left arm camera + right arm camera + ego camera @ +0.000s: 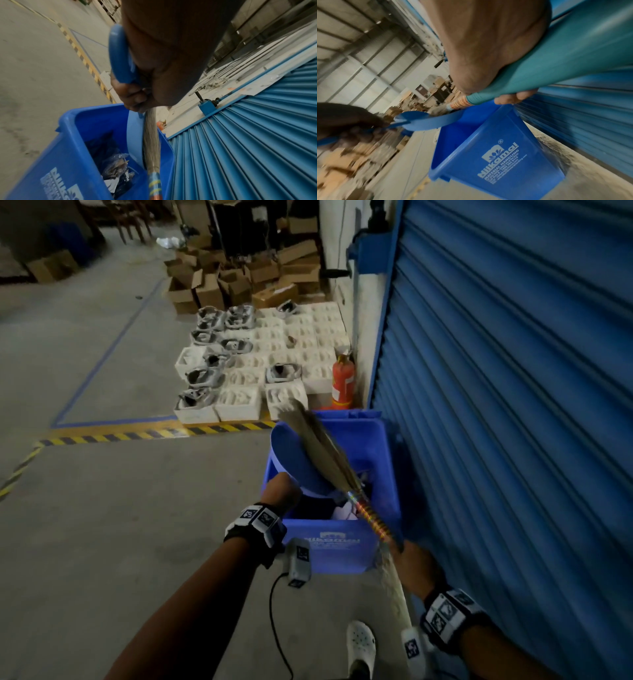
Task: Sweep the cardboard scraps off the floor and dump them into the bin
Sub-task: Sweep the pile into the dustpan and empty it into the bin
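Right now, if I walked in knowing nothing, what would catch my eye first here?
Probably the bright blue bin standing on the floor beside the big blue roller shutter. Over it, the left hand grips a blue dustpan tipped into the bin, while the right hand holds a broom whose bristles lie against the pan. Further back, a red fire extinguisher stands by rows of white trays.
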{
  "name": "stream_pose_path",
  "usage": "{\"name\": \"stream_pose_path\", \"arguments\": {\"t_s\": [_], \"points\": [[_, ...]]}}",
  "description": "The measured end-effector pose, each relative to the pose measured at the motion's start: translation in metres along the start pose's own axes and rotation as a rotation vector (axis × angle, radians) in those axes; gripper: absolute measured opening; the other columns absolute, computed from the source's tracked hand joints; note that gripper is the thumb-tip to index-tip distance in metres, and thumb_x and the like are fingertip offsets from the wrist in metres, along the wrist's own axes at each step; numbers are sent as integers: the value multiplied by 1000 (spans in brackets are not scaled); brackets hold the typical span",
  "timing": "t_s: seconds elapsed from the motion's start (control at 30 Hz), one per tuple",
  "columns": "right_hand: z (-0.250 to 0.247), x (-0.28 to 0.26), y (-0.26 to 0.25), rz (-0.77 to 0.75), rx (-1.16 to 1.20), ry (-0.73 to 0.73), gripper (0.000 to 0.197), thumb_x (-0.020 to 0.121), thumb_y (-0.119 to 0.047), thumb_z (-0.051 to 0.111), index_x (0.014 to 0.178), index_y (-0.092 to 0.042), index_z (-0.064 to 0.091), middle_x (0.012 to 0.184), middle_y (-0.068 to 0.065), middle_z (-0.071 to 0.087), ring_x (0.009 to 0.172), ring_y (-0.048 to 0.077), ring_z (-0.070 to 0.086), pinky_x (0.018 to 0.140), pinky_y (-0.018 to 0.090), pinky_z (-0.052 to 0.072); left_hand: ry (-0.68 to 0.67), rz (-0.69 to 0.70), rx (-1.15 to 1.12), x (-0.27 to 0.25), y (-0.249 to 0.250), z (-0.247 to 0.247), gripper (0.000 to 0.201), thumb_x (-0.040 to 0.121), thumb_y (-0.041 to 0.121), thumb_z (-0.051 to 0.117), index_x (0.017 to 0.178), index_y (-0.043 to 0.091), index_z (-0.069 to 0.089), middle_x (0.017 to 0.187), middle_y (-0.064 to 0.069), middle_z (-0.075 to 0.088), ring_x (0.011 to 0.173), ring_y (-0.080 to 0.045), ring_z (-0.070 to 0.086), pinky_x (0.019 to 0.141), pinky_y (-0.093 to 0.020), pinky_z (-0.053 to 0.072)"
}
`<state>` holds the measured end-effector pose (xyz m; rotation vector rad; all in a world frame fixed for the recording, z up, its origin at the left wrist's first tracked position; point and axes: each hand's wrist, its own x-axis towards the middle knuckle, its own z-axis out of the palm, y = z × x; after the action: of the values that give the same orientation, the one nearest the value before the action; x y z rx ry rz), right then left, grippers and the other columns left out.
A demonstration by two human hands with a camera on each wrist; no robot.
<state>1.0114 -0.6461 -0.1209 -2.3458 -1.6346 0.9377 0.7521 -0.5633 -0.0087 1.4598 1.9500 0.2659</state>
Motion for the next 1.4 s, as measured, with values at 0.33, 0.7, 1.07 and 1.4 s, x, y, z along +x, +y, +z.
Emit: {"name": "stream_pose_path", "arguments": {"t_s": [0.33, 0.7, 1.07, 1.4], "points": [[-6, 63, -28, -28, 110, 12, 53, 96, -56, 37, 93, -10, 63, 102, 24, 67, 96, 42, 62, 70, 38, 44, 50, -58, 92, 47, -15, 3, 28, 97, 19, 43, 74, 4, 45, 94, -26, 57, 96, -44, 59, 80, -48, 46], [90, 20, -199, -484, 0, -198, 65, 90, -65, 30, 86, -8, 60, 96, 26, 67, 93, 44, 61, 69, 41, 43, 397, -461, -367, -52, -226, -53, 15, 85, 17, 55, 85, 2, 50, 79, -16, 57, 73, -37, 53, 60, -35, 34], [289, -121, -417, -851, -352, -492, 53, 91, -61, 41, 77, -13, 60, 83, 16, 70, 82, 35, 66, 67, 37, 50, 862, -918, -943, -210, -516, -108, 26, 85, 24, 51, 66, 13, 37, 63, -8, 43, 53, -29, 38, 47, -28, 31], [446, -223, -557, -1004, -474, -717, 57, 90, -55, 51, 70, -3, 64, 48, 8, 61, 47, 29, 62, 53, 42, 56, 1037, -1219, -1149, -296, -655, -114, 33, 88, 30, 50, 63, 12, 38, 60, -10, 45, 50, -25, 38, 46, -26, 27]]}}
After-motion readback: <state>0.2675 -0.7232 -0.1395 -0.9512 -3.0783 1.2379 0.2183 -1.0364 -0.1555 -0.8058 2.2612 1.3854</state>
